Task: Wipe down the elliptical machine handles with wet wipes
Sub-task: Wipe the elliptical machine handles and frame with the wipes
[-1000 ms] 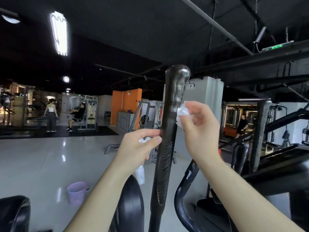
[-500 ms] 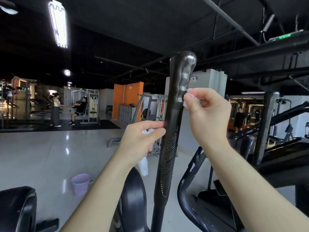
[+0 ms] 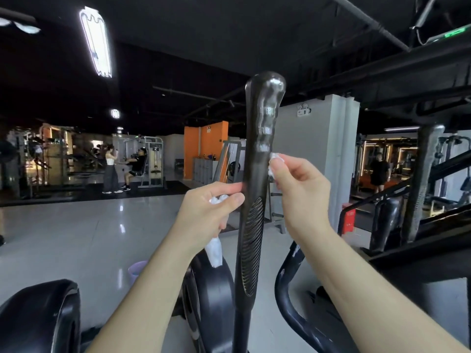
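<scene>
Fingers (image 3: 230, 186) of the left hand (image 3: 206, 210) are curled round a wet wipe (image 3: 214, 252), and their tips are laid against the left side of the tall black handle (image 3: 256, 174). A loose tail of that wipe is seen hanging below these fingers. Across the handle, a small wipe (image 3: 274, 159) is pinched in the fingers (image 3: 288, 163) of the right hand (image 3: 300, 192) and held against the shiny edge. The small wipe could be dropped if it is pinched too lightly. The hanging tail could be snagged on the ribbed grip (image 3: 252, 250) just beside it. Lots of open room is seen above both sets of fingers, up to the rounded top. Far right of the fingers, a second handle (image 3: 423, 179) is set well apart.
</scene>
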Demonstrator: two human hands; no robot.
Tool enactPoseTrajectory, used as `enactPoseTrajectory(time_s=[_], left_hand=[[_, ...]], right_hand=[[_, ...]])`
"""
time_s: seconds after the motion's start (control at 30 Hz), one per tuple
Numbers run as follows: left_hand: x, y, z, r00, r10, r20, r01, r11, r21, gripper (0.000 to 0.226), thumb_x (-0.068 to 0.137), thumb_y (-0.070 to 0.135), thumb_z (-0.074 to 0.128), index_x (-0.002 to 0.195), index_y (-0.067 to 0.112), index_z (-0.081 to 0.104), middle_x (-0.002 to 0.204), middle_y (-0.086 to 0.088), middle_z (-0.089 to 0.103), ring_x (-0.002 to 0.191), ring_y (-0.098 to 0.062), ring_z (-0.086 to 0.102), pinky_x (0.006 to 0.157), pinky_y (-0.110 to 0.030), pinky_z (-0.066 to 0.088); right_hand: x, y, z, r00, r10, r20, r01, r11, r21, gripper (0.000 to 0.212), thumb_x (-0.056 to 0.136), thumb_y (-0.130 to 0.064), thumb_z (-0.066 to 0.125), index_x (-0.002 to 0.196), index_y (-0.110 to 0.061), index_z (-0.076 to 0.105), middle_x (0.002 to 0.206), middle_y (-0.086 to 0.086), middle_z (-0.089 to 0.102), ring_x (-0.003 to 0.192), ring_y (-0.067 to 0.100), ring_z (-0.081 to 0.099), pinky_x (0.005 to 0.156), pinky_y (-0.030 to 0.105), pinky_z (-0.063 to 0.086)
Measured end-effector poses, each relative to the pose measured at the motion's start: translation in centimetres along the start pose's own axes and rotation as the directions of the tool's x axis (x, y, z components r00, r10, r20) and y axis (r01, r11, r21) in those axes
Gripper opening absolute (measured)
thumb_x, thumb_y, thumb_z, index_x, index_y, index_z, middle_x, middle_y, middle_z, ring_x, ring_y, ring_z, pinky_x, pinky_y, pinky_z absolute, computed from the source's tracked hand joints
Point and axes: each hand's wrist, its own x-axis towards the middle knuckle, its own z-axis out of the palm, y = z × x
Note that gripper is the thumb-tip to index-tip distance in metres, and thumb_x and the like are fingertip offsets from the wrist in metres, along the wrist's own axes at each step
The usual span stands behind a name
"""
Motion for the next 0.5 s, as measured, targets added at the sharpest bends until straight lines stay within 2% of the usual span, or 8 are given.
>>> enactPoseTrajectory(time_s=[0.1,0.23,0.37,0.5], left_hand=[[-0.1,0.2,0.1,1.0,-0.012,-0.015,0.013,1.0,0.026,0.018,0.094,0.023,0.073,0.095,0.04,0.078,0.049,0.005,0.044,0.048,-0.011,0.037,0.044,-0.021,0.031],[-0.6,0.6,0.4,0.999,-0.015,-0.038,0.017,0.998,0.053,0.018,0.094,0.026,0.072,0.095,0.043,0.077,0.05,0.004,0.045,0.048,-0.011,0.04,0.046,-0.022,0.033],[-1.0,0.8,0.8,0.997,-0.012,-0.078,0.019,0.996,0.089,0.018,0.095,0.029,0.071,0.098,0.046,0.076,0.051,0.0,0.046,0.049,-0.011,0.041,0.046,-0.019,0.036],[-1.7,0.7,1.2,0.992,-0.012,-0.124,0.026,0.994,0.111,0.018,0.097,0.028,0.069,0.102,0.044,0.075,0.051,0.0,0.046,0.047,-0.01,0.042,0.047,-0.016,0.039]], right_hand=[[-1.2,1.4,-0.9,0.998,0.05,0.027,-0.049,0.998,-0.039,0.009,0.094,-0.009,0.074,0.099,-0.014,0.079,0.095,-0.005,0.08,0.087,0.002,0.072,0.08,0.015,0.053],[-1.5,1.7,-2.0,0.991,0.07,0.118,-0.058,0.993,-0.105,0.009,0.093,-0.008,0.075,0.098,-0.012,0.081,0.09,-0.001,0.08,0.081,0.004,0.071,0.076,0.017,0.053],[1.7,-1.0,-0.5,0.999,-0.04,0.023,0.041,0.999,-0.019,0.004,0.091,-0.018,0.079,0.094,-0.021,0.081,0.084,-0.001,0.078,0.074,0.007,0.067,0.076,0.024,0.057],[1.5,0.4,0.0,0.998,-0.055,0.043,0.055,0.998,0.013,0.005,0.093,-0.017,0.076,0.096,-0.019,0.08,0.092,-0.005,0.078,0.081,0.005,0.069,0.08,0.023,0.055]])
